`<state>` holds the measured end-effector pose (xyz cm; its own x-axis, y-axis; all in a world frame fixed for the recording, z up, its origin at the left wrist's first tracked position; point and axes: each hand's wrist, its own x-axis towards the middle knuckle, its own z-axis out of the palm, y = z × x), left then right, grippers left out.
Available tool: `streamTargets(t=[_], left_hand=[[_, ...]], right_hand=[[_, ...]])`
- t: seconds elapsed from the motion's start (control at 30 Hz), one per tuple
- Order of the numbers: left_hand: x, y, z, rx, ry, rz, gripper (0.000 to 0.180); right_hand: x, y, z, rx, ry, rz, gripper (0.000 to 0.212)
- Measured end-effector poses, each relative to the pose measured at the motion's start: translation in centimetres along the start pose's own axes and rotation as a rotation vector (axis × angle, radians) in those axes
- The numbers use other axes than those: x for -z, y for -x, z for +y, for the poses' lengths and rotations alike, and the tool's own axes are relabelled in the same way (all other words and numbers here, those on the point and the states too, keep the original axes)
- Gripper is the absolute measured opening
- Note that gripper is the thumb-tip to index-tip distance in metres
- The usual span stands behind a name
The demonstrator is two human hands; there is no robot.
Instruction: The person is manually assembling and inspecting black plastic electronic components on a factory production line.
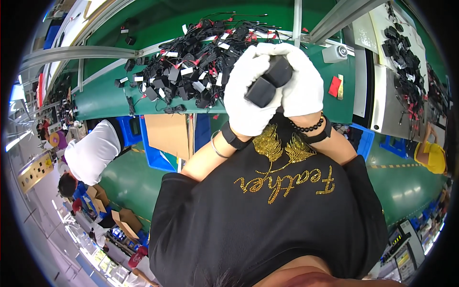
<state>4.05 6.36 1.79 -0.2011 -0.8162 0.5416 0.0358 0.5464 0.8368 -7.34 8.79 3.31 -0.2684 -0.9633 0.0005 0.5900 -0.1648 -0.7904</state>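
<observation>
Two black blocky power adapters are held close together above the green workbench, in front of my chest. My left hand (pixel 244 93), in a white glove, is closed around the lower-left adapter (pixel 260 92). In a matching glove, my right hand (pixel 304 83) is closed around the upper-right adapter (pixel 278 71). The adapters touch or nearly touch; the gloves cover parts of both. Just beyond my left hand lies a large tangled pile of black adapters with cables (pixel 189 71), carrying white labels and red bits.
On the bench's right are a white box-shaped device (pixel 334 54) and a red card (pixel 334 86). Metal frame posts (pixel 344 19) rise at the back. Below the front edge stands a blue crate (pixel 155 155) with cardboard. Other people work at left and far right.
</observation>
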Motion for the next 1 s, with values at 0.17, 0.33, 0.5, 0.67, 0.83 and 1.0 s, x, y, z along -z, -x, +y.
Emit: streamTargets(t=[0.17, 0.33, 0.5, 0.67, 0.83, 1.0], left_hand=[[0.8, 0.3, 1.4, 0.094, -0.142, -0.022, 0.051], [3.3, -0.6, 2.5, 0.231, -0.144, 0.040, 0.040], [7.0, 1.1, 0.1, 0.350, -0.083, 0.225, 0.044], [6.3, 2.1, 0.0, 0.369, -0.158, 0.123, 0.048], [5.5, 2.0, 0.7, 0.407, -0.084, 0.120, 0.051], [7.4, 2.8, 0.5, 0.426, -0.107, 0.164, 0.047]], right_hand=[[0.4, -0.1, -0.1, 0.216, 0.507, -0.097, 0.023], [6.6, -0.9, -0.6, 0.228, 0.722, -0.046, 0.024], [20.1, -0.4, 3.0, -0.033, 1.180, 0.320, 0.024], [17.1, -1.2, 7.4, -0.089, 1.869, 0.064, 0.015], [18.3, -3.2, 11.6, -0.023, 1.962, 0.112, 0.015], [15.8, -1.7, 5.1, -0.421, 1.875, -0.036, 0.020]])
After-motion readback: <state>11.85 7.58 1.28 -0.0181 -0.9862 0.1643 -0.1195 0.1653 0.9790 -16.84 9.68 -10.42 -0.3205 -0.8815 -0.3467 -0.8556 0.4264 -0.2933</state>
